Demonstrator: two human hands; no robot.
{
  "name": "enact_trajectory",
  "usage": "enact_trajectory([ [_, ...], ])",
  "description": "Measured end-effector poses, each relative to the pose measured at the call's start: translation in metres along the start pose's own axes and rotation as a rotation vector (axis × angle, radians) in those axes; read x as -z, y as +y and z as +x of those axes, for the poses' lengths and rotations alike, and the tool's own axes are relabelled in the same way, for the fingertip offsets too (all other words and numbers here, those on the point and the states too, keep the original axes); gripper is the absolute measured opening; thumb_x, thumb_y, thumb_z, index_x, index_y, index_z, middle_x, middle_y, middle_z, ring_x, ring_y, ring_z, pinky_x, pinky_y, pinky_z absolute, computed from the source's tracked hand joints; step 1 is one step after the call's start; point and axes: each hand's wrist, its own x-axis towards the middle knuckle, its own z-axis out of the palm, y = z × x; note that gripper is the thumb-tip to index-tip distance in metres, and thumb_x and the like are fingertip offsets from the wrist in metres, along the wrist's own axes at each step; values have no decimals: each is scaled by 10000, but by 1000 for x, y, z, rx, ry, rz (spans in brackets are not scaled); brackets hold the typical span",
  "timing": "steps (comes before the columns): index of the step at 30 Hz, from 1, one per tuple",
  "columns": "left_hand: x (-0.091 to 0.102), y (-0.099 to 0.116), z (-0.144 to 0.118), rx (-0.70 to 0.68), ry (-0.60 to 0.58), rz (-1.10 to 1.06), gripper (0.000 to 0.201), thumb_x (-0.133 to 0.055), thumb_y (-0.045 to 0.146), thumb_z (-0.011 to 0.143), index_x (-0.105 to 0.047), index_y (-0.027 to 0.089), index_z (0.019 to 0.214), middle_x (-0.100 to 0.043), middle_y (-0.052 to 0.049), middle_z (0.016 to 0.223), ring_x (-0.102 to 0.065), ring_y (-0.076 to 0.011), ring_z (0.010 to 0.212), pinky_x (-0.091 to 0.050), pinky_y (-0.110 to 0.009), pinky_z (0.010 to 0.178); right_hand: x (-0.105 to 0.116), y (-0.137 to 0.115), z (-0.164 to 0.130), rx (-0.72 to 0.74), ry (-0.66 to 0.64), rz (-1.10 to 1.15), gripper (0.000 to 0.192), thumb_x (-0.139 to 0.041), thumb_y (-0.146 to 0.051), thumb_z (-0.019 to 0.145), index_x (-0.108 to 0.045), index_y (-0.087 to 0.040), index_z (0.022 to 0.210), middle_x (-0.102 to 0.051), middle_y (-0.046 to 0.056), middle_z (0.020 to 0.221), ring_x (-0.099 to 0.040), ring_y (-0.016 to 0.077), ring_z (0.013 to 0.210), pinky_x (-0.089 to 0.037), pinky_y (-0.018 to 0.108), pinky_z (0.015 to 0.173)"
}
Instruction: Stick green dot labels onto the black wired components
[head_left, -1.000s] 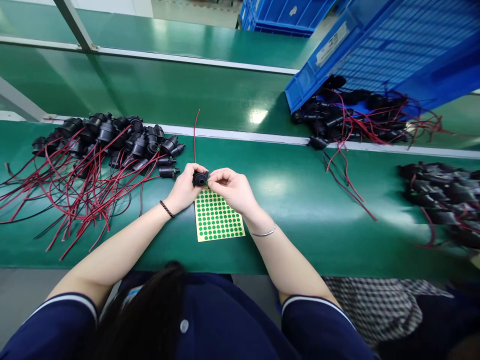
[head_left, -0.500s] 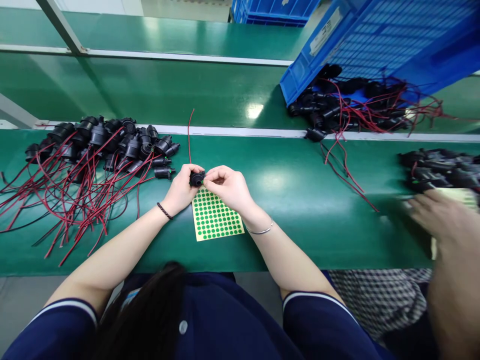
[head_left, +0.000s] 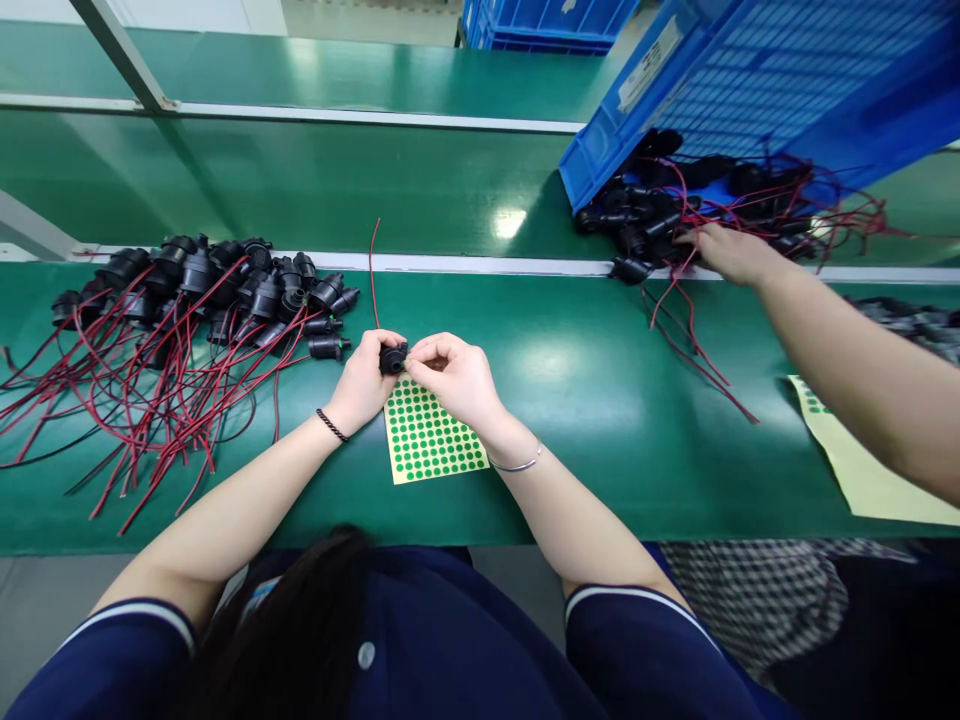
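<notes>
Both of your hands meet at the middle of the green work surface (head_left: 600, 400). Your left hand (head_left: 365, 380) grips a small round black plastic connector (head_left: 392, 357), fingers curled around it, and a thin red wire (head_left: 371, 270) rises from it away from you. Your right hand (head_left: 456, 378) touches the connector's other side, with thumb and forefinger pinched together at its face. Directly under your hands lies a pale yellow sheet of small green dot stickers (head_left: 433, 438). To your left sits a heap of black connectors with tangled red and black wires (head_left: 187, 310). At upper right, a blue plastic crate (head_left: 750, 80) tilts, spilling similar wired parts (head_left: 675, 210), and a co-worker's hand (head_left: 731, 253) reaches into them. A second sticker sheet (head_left: 862, 470) lies beneath that person's forearm.
</notes>
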Motion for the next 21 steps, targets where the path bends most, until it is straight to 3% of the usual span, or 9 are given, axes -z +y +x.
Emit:
enact_trajectory([
  [8,-2,1,-1,5,34,8,314,-596,86,760,-446,233,993,-673,-43,1074,-666,-189,1014,-527,-380,932,-5,0,-2,10,33,7,68,-674,-201,729,-660,-216,664,-709,30,843,-683,180,822,-583,334,759],
  [12,-3,2,-2,30,70,-3,342,-598,67,747,-434,234,997,-687,-54,1095,-679,-197,1023,-541,-386,923,-10,1,-3,-2,65,10,40,-681,-210,733,-659,-213,766,-704,28,872,-693,161,779,-603,329,772],
  [21,-4,5,-4,18,89,-3,378,-600,27,771,-402,240,1013,-728,-81,1206,-710,-192,1110,-574,-392,936,-11,-1,-4,-101,-2,139,151,-714,-252,711,-662,-193,839,-756,36,874,-741,178,809,-616,358,850],
])
